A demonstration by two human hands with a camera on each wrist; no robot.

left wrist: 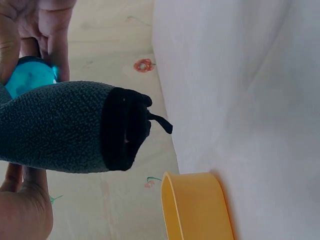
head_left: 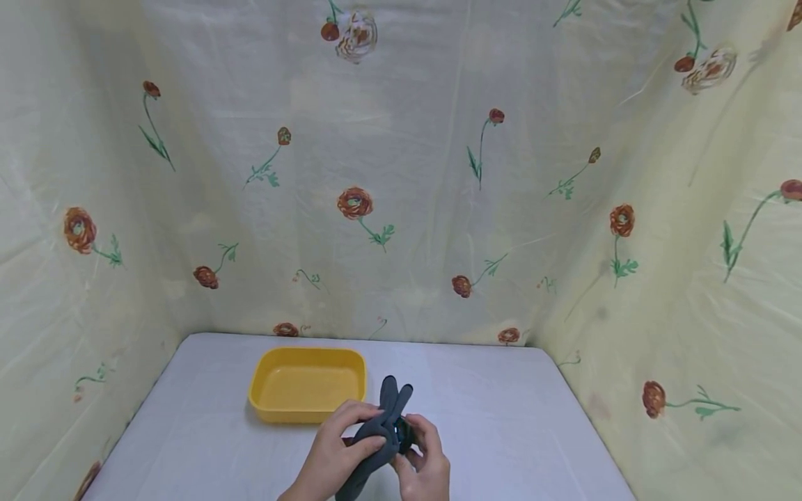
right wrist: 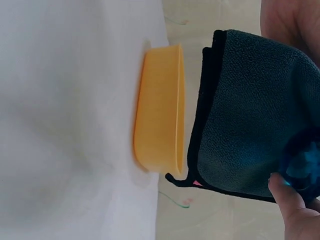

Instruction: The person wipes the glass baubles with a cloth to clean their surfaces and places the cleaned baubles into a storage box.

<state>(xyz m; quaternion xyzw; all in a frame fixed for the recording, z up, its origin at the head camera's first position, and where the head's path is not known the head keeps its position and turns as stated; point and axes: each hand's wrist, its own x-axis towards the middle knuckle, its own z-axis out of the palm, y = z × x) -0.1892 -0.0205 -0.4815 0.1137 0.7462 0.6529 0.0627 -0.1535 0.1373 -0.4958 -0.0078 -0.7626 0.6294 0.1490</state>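
Observation:
A dark grey cloth (head_left: 370,445) with black edging hangs folded between the two hands, over the table. My left hand (head_left: 338,449) grips it, thumb on the near side. My right hand (head_left: 429,459) pinches a round, see-through blue object (head_left: 404,433) against the cloth's right side. In the left wrist view the object (left wrist: 32,79) glows bright blue between the right hand's fingers, partly behind the cloth (left wrist: 60,130). The right wrist view shows it darker, with the right thumb at its rim; its kind is unclear. A small loop hangs at one cloth corner.
A yellow rectangular tray (head_left: 260,410) with raised walls stands on the white-covered table (head_left: 501,417), behind and left of the hands. Flower-printed curtain fabric (head_left: 413,229) closes off the back and both sides.

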